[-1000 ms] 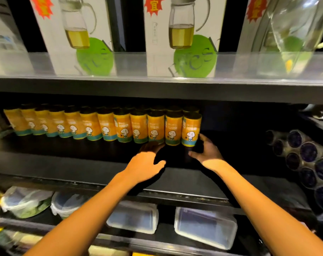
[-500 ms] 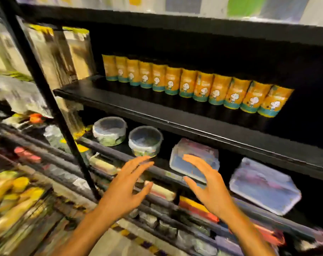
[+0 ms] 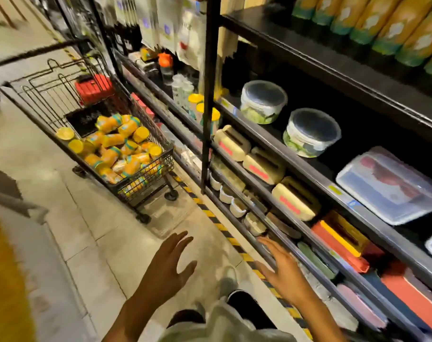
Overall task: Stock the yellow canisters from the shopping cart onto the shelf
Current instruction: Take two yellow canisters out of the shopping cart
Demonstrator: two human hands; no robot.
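Head view: black upright post [image 3: 207,95] between shopping cart [image 3: 145,178] and round tubs [image 3: 263,101].

person, head view: two bare forearms with no sleeves in sight; left hand [image 3: 169,266] and right hand [image 3: 282,272] bare, no gloves, rings, watch or bands to be seen. light grey-white garment [image 3: 224,327] at the bottom edge, loosely folded. dark trouser leg [image 3: 244,306] just beyond it. one pale shoe [image 3: 228,280], blurred, over the floor.

Yellow canisters [image 3: 121,149] heaped in black wire shopping cart [image 3: 145,178]; others upright on shelf [image 3: 333,58]
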